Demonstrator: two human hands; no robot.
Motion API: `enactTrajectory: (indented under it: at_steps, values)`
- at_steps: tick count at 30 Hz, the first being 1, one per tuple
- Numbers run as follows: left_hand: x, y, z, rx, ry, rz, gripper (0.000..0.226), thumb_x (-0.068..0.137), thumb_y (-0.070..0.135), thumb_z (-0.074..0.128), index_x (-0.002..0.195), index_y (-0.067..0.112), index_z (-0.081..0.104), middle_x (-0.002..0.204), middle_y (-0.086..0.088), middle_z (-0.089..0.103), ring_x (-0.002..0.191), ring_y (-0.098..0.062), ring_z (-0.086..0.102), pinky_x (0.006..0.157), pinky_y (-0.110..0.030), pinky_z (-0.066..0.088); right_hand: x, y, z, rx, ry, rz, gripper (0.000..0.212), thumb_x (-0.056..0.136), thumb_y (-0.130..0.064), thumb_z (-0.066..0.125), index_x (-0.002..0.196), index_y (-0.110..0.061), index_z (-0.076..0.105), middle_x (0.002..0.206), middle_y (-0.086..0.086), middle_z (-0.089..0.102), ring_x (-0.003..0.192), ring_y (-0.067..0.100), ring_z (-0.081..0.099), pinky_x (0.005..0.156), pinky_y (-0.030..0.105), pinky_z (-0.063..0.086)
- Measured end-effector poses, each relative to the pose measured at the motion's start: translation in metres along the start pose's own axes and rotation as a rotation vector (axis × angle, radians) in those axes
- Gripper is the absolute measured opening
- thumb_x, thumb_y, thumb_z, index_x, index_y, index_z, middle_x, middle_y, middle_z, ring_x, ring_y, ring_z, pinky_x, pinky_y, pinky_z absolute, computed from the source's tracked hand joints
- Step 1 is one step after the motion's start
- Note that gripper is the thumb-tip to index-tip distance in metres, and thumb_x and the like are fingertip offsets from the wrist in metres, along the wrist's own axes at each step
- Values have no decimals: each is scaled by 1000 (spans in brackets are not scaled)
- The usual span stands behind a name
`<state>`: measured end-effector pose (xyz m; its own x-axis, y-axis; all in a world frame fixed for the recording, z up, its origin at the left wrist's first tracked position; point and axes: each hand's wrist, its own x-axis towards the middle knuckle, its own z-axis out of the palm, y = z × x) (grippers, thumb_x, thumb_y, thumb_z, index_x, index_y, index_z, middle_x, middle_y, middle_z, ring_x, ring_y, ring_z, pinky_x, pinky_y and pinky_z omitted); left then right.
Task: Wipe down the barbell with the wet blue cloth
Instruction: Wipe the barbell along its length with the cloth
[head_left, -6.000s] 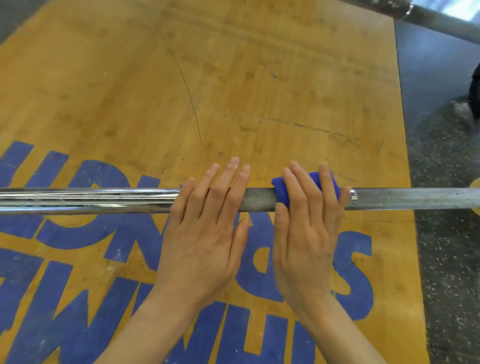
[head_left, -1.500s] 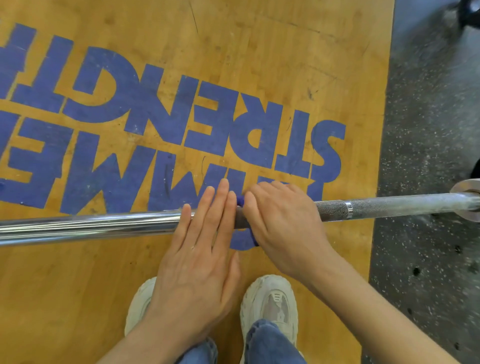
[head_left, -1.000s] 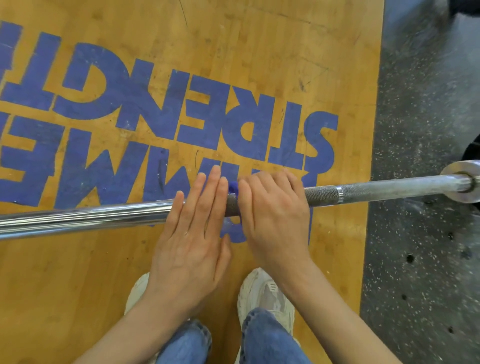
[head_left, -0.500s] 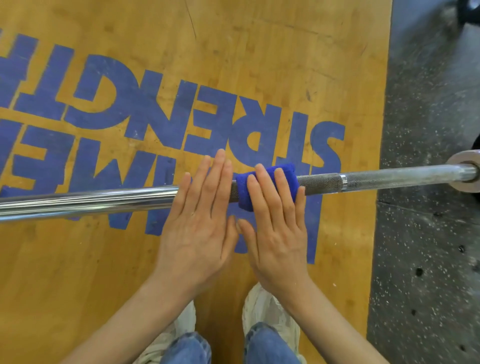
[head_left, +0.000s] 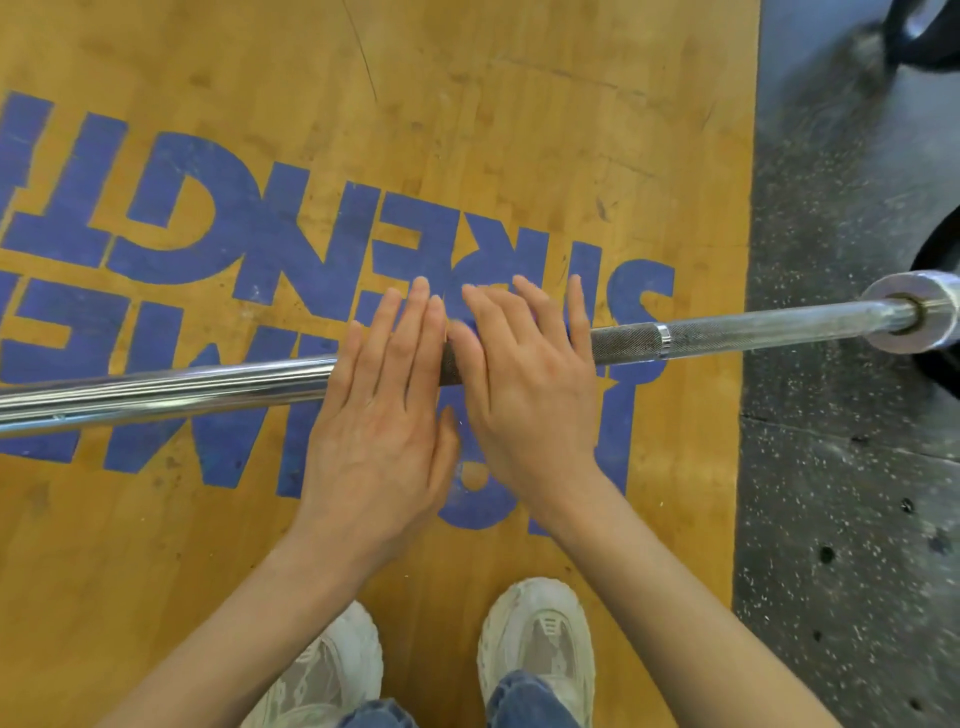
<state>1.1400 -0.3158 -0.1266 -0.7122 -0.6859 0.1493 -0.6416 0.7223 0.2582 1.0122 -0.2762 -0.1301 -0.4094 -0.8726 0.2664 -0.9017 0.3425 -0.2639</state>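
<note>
A person is standing over a barbell (head_left: 208, 387) that is running across the view from the left edge to its collar and sleeve (head_left: 914, 312) at the right. The left hand (head_left: 379, 410) is lying flat on the smooth chrome part of the bar, fingers straight and held together, gripping nothing. The right hand (head_left: 524, 384) is resting just beside it, over the start of the knurled section (head_left: 623, 343), with its fingers straight and slightly spread, pointing away from the person. The blue cloth (head_left: 574, 332) is almost wholly hidden under this hand; only thin slivers of blue are showing between and beside the fingers, hard to separate from the blue lettering below. The fingers are pressing down on it rather than curling round it. Whether the cloth is wrapped about the bar cannot be told.

The bar is lying over a yellow wooden lifting platform (head_left: 519, 130) printed with large blue letters (head_left: 249, 228). Speckled black rubber flooring (head_left: 831, 493) is bordering the platform on the right. Two pale sneakers (head_left: 535, 639) and the hems of blue jeans (head_left: 524, 701) are showing at the bottom edge
</note>
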Motion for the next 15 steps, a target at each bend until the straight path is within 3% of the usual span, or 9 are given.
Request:
enactTrajectory:
  at_steps: [2, 3, 9, 13, 15]
  values:
    - [3, -2, -3, -5, -15, 15, 68, 95, 22, 43, 156, -3, 28, 166, -16, 23, 155, -31, 19, 127, -43, 7, 13, 0, 0, -21, -10, -4, 54, 109, -40, 25, 97, -19, 73, 94, -4, 72, 107, 23, 64, 122, 46, 22]
    - [3, -4, -5, -23, -21, 25, 68, 96, 22, 44, 157, -3, 27, 166, -16, 22, 155, -31, 18, 127, -44, 7, 11, 6, -1, -9, 5, -24, 49, 109, -38, 30, 94, -18, 72, 92, -5, 71, 103, 23, 64, 121, 46, 25]
    - [-8, -22, -17, -121, 11, -62, 66, 100, 25, 35, 159, 0, 18, 169, -13, 15, 157, -27, 8, 128, -41, -1, -3, 3, -2, 131, 83, 90, 52, 109, -37, 25, 115, -13, 71, 107, 0, 66, 113, 26, 55, 121, 49, 24]
    - [-12, -25, -15, -106, 1, -81, 64, 103, 28, 31, 159, 0, 20, 168, -14, 16, 157, -28, 8, 128, -41, -1, -9, -7, 0, 108, 3, -130, 51, 111, -32, 25, 131, -6, 63, 113, 6, 65, 114, 28, 57, 120, 49, 27]
    - [-14, -25, -14, -91, -8, -71, 64, 102, 28, 32, 159, 0, 20, 168, -14, 16, 157, -28, 7, 128, -42, 0, -15, 12, -4, 87, 26, -128, 49, 111, -31, 26, 135, -7, 62, 121, 6, 64, 124, 29, 54, 122, 49, 23]
